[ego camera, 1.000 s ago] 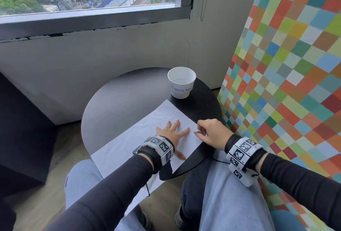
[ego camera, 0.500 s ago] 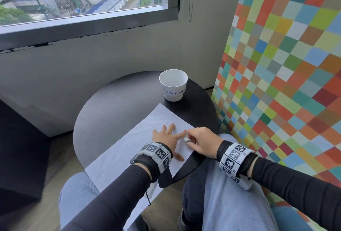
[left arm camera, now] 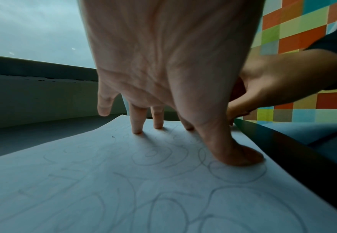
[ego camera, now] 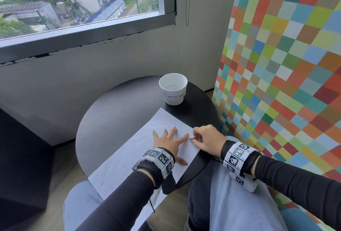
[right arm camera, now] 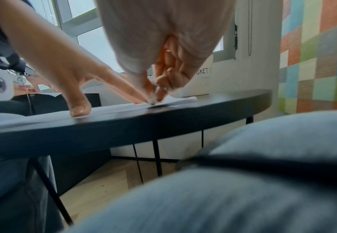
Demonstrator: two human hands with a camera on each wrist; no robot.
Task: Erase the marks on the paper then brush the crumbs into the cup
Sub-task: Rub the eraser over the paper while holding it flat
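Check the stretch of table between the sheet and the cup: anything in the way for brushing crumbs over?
Nothing visible does. From the far corner of the paper to the cup there is only bare black table. The left hand presses flat on the sheet; the right hand pinches a small eraser at its near edge.

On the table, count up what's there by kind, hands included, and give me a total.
Paper sheets: 1, the paper with pencil marks
Cups: 1, the white cup
Erasers: 1, the eraser pinched by the right hand
Hands: 2, with the left hand flat on the sheet
Total: 5
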